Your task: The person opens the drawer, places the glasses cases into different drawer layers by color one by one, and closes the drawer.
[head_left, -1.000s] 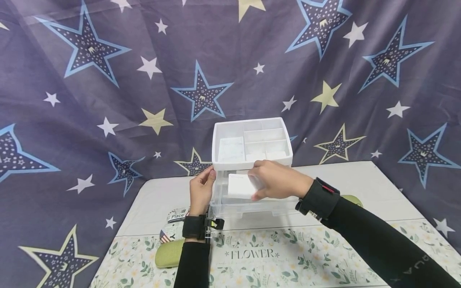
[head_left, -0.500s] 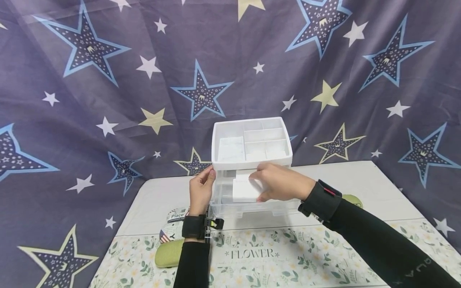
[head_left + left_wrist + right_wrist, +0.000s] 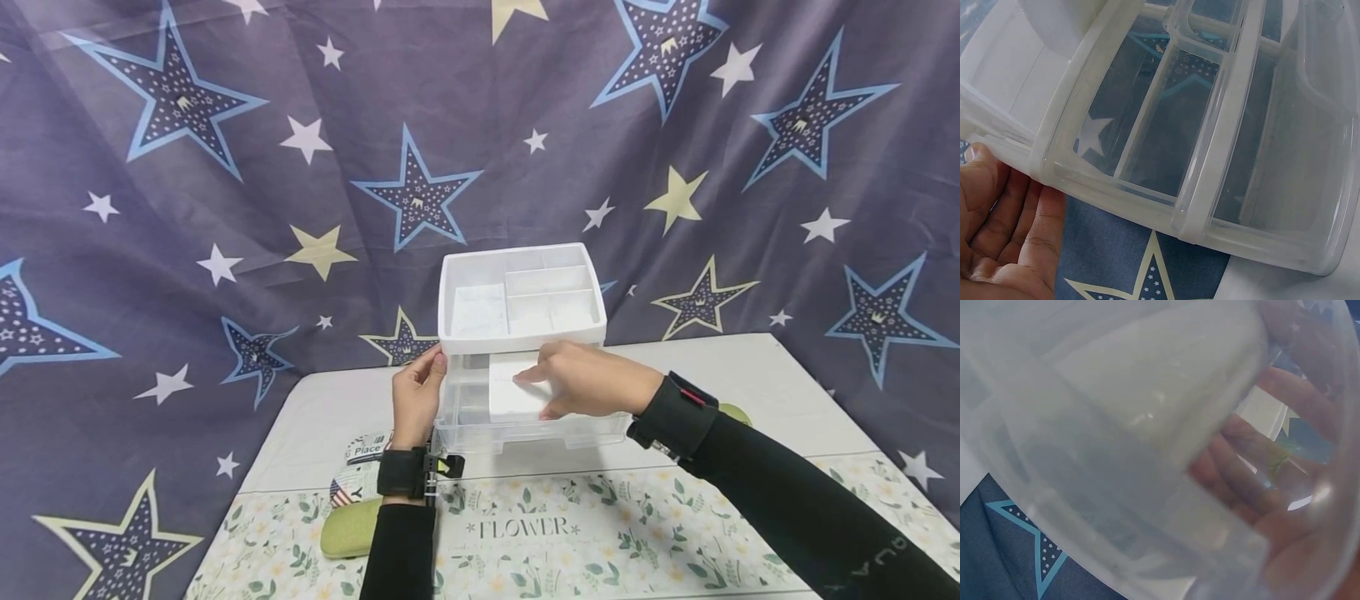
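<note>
A desktop storage box with a white divided top tray (image 3: pixel 517 342) stands before the curtain. Its clear drawer (image 3: pixel 467 437) is pulled out toward me, and a plain white box (image 3: pixel 507 402) sits inside. My right hand (image 3: pixel 594 380) grips that box at its right end, index finger on top and thumb at the front. Through cloudy clear plastic, the right wrist view shows fingers (image 3: pixel 1229 462) against the box's side. My left hand (image 3: pixel 417 393) holds the storage box's left side just below the top tray. In the left wrist view its fingers (image 3: pixel 1041 237) lie along the plastic edge.
A green case (image 3: pixel 349 530) and a printed pouch (image 3: pixel 358 475) lie left of the storage box, by my left wrist. Another green thing (image 3: pixel 735 413) shows partly behind my right forearm. A flower-printed mat (image 3: pixel 525 550) covers the front of the table.
The white box has shifted slightly right and settled flat in the drawer. My right index finger has straightened onto its top. The left hand has kept its place on the storage box.
</note>
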`<state>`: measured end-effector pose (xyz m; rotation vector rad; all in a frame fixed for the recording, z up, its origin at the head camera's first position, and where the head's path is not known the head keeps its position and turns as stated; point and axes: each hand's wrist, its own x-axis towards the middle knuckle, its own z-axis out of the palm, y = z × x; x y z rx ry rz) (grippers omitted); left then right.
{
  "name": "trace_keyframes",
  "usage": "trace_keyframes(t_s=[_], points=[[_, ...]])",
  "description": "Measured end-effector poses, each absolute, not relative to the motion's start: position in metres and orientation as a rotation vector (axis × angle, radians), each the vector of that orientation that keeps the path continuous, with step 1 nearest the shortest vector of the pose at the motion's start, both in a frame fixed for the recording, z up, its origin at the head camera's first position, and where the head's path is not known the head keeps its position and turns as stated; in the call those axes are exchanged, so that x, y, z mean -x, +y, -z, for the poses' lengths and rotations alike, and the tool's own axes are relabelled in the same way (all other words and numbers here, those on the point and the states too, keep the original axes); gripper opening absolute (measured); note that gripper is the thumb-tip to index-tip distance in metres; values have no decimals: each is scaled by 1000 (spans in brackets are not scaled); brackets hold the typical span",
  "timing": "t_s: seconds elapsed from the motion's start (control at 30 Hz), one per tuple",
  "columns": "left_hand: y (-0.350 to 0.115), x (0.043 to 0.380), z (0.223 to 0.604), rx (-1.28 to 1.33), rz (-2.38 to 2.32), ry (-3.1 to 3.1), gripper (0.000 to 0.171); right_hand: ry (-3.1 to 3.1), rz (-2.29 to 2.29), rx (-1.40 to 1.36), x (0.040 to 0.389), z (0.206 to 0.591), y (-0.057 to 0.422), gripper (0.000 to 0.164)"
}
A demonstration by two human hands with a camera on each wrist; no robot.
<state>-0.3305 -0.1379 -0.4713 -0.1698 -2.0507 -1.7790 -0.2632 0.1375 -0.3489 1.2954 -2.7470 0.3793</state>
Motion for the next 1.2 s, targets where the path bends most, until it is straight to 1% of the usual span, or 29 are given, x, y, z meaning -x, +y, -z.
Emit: trace_keyframes(t_s=[0.23, 0.47, 0.73, 1.03, 1.2], points=[[-133, 307, 443, 192, 1769, -2085, 34, -2758, -387, -1337, 263, 350, 139, 59], [-132, 305, 442, 203, 1768, -2068, 34, -2737, -325, -1373, 262, 352, 140, 57], [-131, 305, 442, 181, 1760, -2077, 34, -2722, -193, -1395, 262, 354, 136, 49], [-134, 306, 443, 216, 1759, -2071, 35, -2722, -235, -1383, 263, 357, 137, 49], [-134, 306, 443, 216, 1769, -2069, 35, -2730, -286, -1397, 260, 357, 140, 39]])
